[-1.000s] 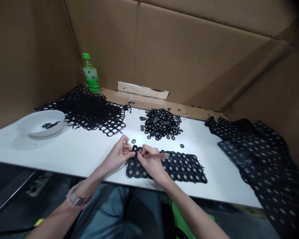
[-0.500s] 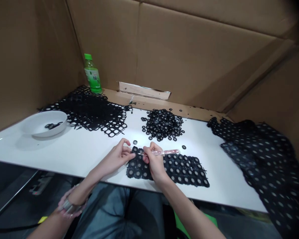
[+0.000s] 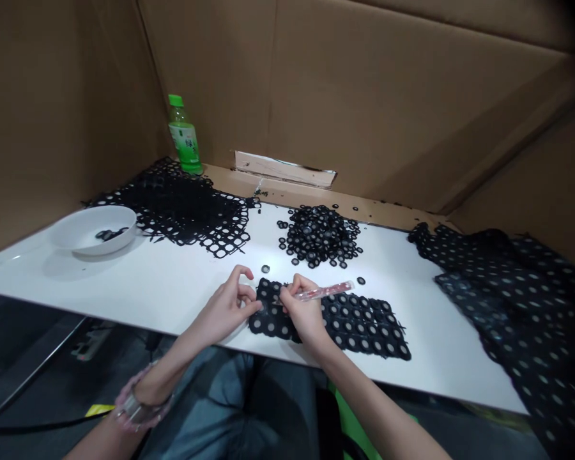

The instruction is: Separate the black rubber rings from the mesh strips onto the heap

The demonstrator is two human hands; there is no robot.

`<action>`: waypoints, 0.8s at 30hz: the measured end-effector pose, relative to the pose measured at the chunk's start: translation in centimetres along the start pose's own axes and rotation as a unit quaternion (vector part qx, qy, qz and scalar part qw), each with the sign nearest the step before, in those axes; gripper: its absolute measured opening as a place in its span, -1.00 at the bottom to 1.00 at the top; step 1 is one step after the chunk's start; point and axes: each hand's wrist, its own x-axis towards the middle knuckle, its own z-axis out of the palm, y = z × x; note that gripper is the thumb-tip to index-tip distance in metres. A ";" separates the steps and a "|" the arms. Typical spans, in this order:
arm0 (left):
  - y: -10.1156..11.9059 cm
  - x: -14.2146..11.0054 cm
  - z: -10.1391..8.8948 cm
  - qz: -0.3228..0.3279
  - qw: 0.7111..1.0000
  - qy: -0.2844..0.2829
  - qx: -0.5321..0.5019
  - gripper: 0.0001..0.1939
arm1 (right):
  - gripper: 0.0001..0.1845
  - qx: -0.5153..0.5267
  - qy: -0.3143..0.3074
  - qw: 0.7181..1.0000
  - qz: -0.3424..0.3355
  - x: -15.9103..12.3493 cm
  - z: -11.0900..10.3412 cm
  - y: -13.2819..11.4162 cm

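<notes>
A black rubber sheet (image 3: 364,324) with rows of round grey-centred pieces lies flat near the table's front edge. My right hand (image 3: 305,309) is closed around a slim pen-like tool (image 3: 328,291) with a clear and reddish handle. Its tip points down and left at the sheet, hidden by my fingers. At the sheet's left edge, my left hand (image 3: 230,304) has its thumb on or beside the rubber, the other fingers curled and apart from it. One loose black ring (image 3: 265,269) lies just behind the sheet, and another (image 3: 361,280) is farther right.
A heap of loose black rings (image 3: 316,235) lies behind the sheet. At back left are punched-out black webbing (image 3: 186,207), a white bowl (image 3: 67,237) with several pieces, and a green bottle (image 3: 186,142). More dotted black sheets (image 3: 522,294) hang over the right edge. Cardboard walls (image 3: 345,96) surround the table.
The view has shifted slightly, so things sit a little farther right. The tool's handle end tilts up more in my right hand. My left hand stays by the sheet's left edge.
</notes>
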 end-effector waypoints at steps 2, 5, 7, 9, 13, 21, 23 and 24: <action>-0.4 0.1 0.0 0.002 1.000 0.004 -0.031 -0.67 | -0.74 -0.044 -0.010 0.999 -0.019 -0.1 0.1 -0.2; -0.7 0.2 0.1 0.005 0.999 0.007 -0.049 -0.68 | -0.76 -0.073 -0.025 0.997 -0.026 -0.2 0.3 -0.3; -0.7 0.2 0.2 0.004 0.998 0.009 -0.054 -0.68 | -0.77 -0.077 -0.026 0.996 -0.023 -0.2 0.3 -0.3; -0.6 0.3 0.3 0.005 0.998 0.010 -0.061 -0.68 | -0.77 -0.080 -0.025 0.996 -0.022 -0.2 0.3 -0.2; -0.4 0.1 0.5 0.014 0.995 0.005 -0.100 -0.69 | -0.75 -0.123 -0.028 0.991 -0.051 -0.2 0.4 0.1; -0.6 0.4 0.6 -0.003 0.984 -0.002 -0.180 -0.64 | -0.74 -0.187 -0.042 0.977 -0.091 -0.4 0.8 0.0; -0.2 0.3 0.2 0.005 0.991 -0.015 -0.130 -0.68 | -0.74 -0.124 -0.025 0.990 -0.062 -0.3 0.6 -0.1; 0.0 0.2 0.0 0.008 0.996 -0.021 -0.090 -0.70 | -0.73 -0.082 -0.014 0.996 -0.040 -0.3 0.4 -0.2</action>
